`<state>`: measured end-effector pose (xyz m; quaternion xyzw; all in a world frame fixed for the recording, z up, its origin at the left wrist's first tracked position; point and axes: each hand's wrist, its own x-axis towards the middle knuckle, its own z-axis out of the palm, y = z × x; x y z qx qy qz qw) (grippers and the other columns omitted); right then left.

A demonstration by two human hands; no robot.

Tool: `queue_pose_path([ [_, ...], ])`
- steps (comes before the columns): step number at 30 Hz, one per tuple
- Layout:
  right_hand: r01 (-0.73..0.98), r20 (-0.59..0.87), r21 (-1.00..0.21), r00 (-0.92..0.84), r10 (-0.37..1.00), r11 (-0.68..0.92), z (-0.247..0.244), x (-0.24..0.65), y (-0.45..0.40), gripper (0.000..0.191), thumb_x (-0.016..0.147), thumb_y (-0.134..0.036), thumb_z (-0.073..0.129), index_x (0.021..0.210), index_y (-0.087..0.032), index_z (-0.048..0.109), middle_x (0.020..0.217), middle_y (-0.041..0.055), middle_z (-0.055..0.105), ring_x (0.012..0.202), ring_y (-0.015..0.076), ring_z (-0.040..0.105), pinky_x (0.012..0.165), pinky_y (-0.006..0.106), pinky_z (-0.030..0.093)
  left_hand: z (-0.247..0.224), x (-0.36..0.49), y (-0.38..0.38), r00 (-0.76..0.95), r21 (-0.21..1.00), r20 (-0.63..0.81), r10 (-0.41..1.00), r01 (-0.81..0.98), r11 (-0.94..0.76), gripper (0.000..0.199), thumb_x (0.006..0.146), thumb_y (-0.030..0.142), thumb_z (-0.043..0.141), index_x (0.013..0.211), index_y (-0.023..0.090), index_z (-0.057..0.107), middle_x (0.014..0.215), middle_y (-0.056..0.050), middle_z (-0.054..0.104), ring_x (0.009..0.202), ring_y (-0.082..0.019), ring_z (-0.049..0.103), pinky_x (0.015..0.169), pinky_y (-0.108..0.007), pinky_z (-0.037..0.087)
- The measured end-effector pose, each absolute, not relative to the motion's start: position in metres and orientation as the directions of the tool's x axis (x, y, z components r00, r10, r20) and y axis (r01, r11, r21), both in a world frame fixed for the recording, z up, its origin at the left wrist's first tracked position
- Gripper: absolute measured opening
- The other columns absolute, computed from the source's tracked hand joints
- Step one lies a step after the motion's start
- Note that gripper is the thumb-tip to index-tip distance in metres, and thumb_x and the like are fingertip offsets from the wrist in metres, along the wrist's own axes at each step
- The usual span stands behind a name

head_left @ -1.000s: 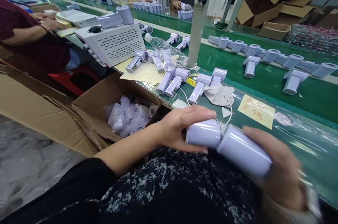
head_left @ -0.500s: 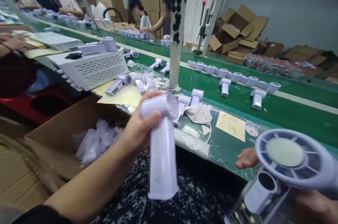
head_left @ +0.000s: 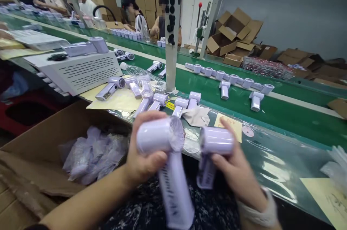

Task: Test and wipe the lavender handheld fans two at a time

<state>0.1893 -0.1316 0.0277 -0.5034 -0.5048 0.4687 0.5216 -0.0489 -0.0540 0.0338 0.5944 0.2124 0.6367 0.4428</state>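
My left hand (head_left: 148, 154) is closed around the barrel-shaped head of a lavender handheld fan (head_left: 176, 186). Its ribbed round end faces right, and its handle, with blurred dark lettering, slants down over my lap. Just to the right, my right hand (head_left: 233, 165) grips the head of a second lavender handheld fan (head_left: 217, 141), whose shorter-looking handle points down. A small gap separates the two fans. Beyond my hands, several similar fans (head_left: 159, 100) lie along the bench edge beside a pale cloth (head_left: 196, 116).
Left of my lap stands an open cardboard box (head_left: 40, 125) holding crumpled clear plastic bags (head_left: 92, 154). A white vented metal case (head_left: 89, 69) sits behind it. Fan parts lie on the green conveyor (head_left: 292, 118), past an upright post (head_left: 171, 56). Several people work across it.
My right hand has come in from the lower right to beside my left, its fan now upright. The left fan has turned, showing lettering on its handle. The view has shifted right.
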Motion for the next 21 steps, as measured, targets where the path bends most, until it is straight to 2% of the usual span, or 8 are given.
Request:
queue_pose_path([
  [3,0.023,0.095,-0.994,-0.207,0.974,0.102,0.017,0.165,-0.116,0.107,0.085,-0.065,0.076,0.168,-0.025,0.02,0.169,0.0145,0.035,0.155,0.0359,0.035,0.127,0.056,0.026,0.01,-0.02,-0.061,0.034,0.658,0.745,0.666,-0.197,-0.727,0.062,0.076,0.045,0.086,0.13,0.031,0.059,0.121,-0.007,0.066,0.111,-0.027,0.066,0.098,-0.043,0.056],
  [6,-0.048,0.137,-0.991,-0.346,0.928,0.128,0.017,0.163,-0.112,0.113,0.078,-0.061,0.084,0.167,-0.026,0.024,0.166,0.0136,0.042,0.149,0.0362,0.044,0.124,0.053,0.034,0.005,0.004,-0.055,0.123,0.705,0.705,0.698,-0.223,-0.673,0.06,0.081,0.047,0.082,0.132,0.033,0.055,0.124,-0.007,0.063,0.114,-0.028,0.063,0.1,-0.043,0.054],
  [8,0.018,0.13,-0.99,-0.245,0.961,0.138,0.021,0.175,-0.109,0.098,0.085,-0.057,0.078,0.165,-0.025,0.031,0.155,0.0139,0.055,0.138,0.0347,0.057,0.117,0.05,0.045,0.013,0.023,-0.046,0.217,0.804,0.595,0.774,-0.158,-0.574,0.059,0.083,0.044,0.08,0.133,0.032,0.051,0.125,-0.007,0.06,0.112,-0.027,0.064,0.098,-0.043,0.055],
  [10,0.271,0.104,-0.956,-0.047,0.993,0.113,0.023,0.197,-0.102,0.088,0.091,-0.057,0.069,0.164,-0.024,0.033,0.15,0.0132,0.06,0.132,0.0329,0.061,0.111,0.046,0.05,0.031,0.046,-0.038,0.295,0.859,0.494,0.818,-0.022,-0.511,0.061,0.084,0.037,0.077,0.135,0.028,0.046,0.131,-0.01,0.057,0.119,-0.029,0.061,0.106,-0.049,0.051],
  [12,0.547,0.098,-0.837,0.172,0.98,-0.012,0.021,0.228,-0.095,0.089,0.09,-0.057,0.066,0.165,-0.025,0.031,0.153,0.0122,0.058,0.133,0.0337,0.061,0.11,0.046,0.051,0.052,0.066,-0.033,0.343,0.84,0.483,0.805,0.078,-0.538,0.065,0.083,0.03,0.074,0.139,0.024,0.041,0.143,-0.014,0.05,0.135,-0.032,0.051,0.118,-0.056,0.041],
  [14,0.685,0.097,-0.707,0.343,0.934,-0.178,0.016,0.265,-0.092,0.092,0.086,-0.052,0.068,0.165,-0.024,0.03,0.155,0.0142,0.056,0.136,0.0394,0.058,0.111,0.052,0.048,0.073,0.076,-0.029,0.42,0.771,0.534,0.734,0.114,-0.626,0.062,0.084,0.028,0.071,0.14,0.024,0.043,0.152,-0.015,0.044,0.147,-0.032,0.04,0.125,-0.057,0.031],
  [18,0.721,0.068,-0.541,0.551,0.832,-0.434,0.007,0.34,-0.11,0.083,0.079,-0.043,0.069,0.157,-0.022,0.048,0.139,0.0221,0.065,0.129,0.0537,0.057,0.105,0.066,0.044,0.09,0.041,-0.019,0.686,0.707,0.42,0.594,0.163,-0.688,0.038,0.092,0.03,0.064,0.13,0.027,0.056,0.154,-0.011,0.047,0.147,-0.028,0.042,0.124,-0.048,0.036],
  [21,0.695,0.227,-0.389,0.709,0.667,-0.605,0.001,0.38,-0.122,0.07,0.082,-0.042,0.06,0.145,-0.012,0.059,0.144,0.0343,0.052,0.136,0.0662,0.042,0.102,0.082,0.031,0.07,-0.016,-0.012,0.783,0.713,0.2,0.589,0.296,-0.635,0.033,0.092,0.029,0.064,0.125,0.032,0.063,0.154,-0.005,0.05,0.146,-0.028,0.045,0.12,-0.043,0.041],
])
